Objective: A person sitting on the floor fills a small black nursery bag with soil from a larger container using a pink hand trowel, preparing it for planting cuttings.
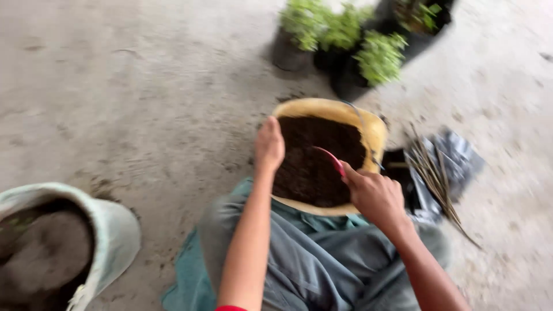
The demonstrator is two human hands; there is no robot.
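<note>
While the view blurs: details stay soft.
Basin: yellow basin [377, 133], rounded, filled with dark crumbly soil [314, 167], just ahead of the knees.
Left hand [269, 145]: fingers down on the basin's rim.
Right hand [375, 197]: closed round a thin red tool [332, 159] over the soil.
Around: black bags with leafy seedlings [345, 29] beyond; sticks [433, 173] beside; pale sack [109, 224] left.

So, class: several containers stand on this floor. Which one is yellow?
The basin of dark soil, between both hands. The sack at left is pale green, and the plant bags at top are black.
</note>
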